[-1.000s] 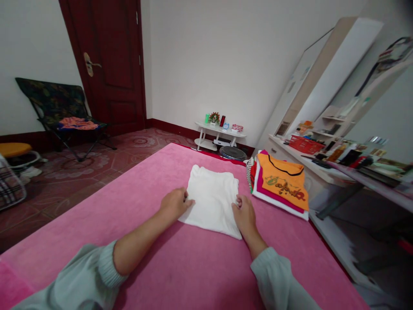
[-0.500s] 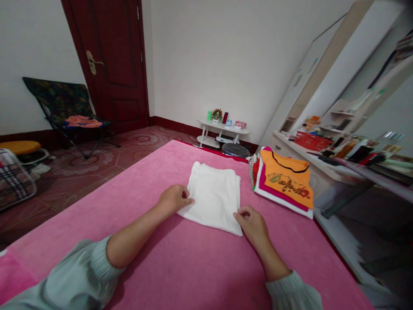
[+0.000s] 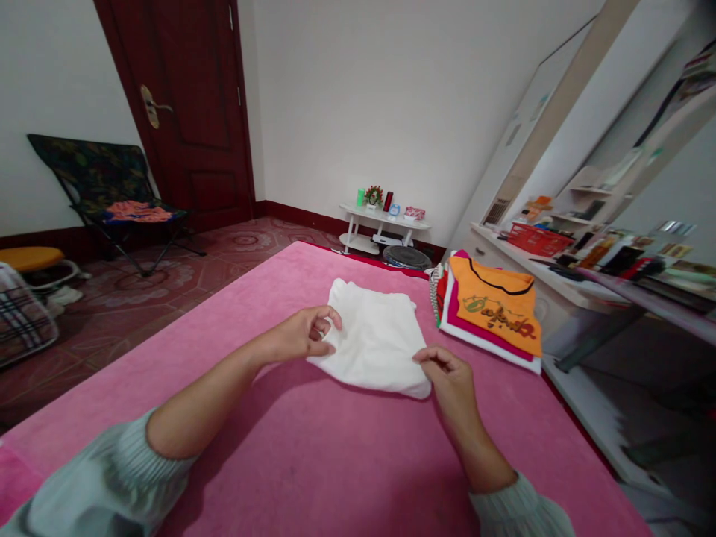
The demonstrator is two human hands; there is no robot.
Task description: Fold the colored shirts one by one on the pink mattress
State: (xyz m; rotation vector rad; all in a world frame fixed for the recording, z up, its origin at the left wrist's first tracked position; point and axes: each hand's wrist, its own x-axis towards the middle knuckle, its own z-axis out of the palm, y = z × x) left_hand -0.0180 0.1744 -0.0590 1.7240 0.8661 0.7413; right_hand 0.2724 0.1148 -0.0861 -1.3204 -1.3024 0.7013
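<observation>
Soft, even indoor light; the source lies outside the view. Faint shadows fall on the pink bed (image 3: 335, 462) beneath both forearms. No glare. Wide-angle distortion bends the door (image 3: 184, 112) and the mirror (image 3: 643, 149) outward. The right edge is smeared and out of focus; the centre is sharp.

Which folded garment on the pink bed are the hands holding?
The plain white folded garment, pinched by left hand and right hand; the orange-topped stack lies untouched.
</observation>
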